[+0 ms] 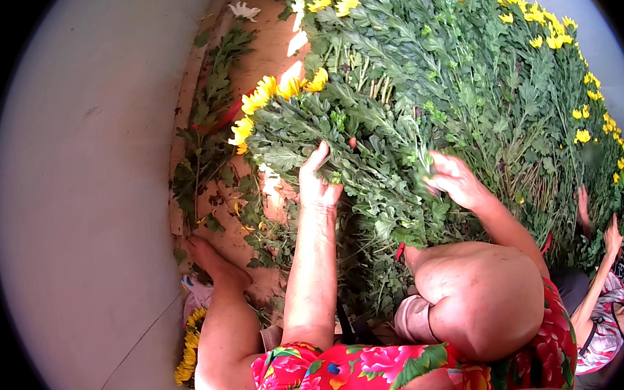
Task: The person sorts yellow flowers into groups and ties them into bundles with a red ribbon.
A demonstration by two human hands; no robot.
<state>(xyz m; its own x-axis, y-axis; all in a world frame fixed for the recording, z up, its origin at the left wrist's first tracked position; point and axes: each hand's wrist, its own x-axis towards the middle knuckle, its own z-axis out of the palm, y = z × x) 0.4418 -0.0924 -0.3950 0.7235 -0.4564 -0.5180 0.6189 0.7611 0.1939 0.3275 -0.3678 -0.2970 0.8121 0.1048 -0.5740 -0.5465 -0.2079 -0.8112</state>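
My left hand is closed around a bunch of yellow chrysanthemum stems, its flower heads pointing to the upper left. My thumb lies over the leaves, and most of the fingers are hidden beneath them. At the bunch's right side, my right hand pinches a leafy stem between thumb and fingers; the fingertips are slightly blurred. Beyond both hands spreads a thick pile of leafy chrysanthemum stems, with yellow blooms along its top and right edges.
A co-worker's hand touches the pile at the far right. Loose stems and a white chrysanthemum lie on the reddish-brown board at upper left. More yellow flowers are beside my left leg. A pale floor borders the board.
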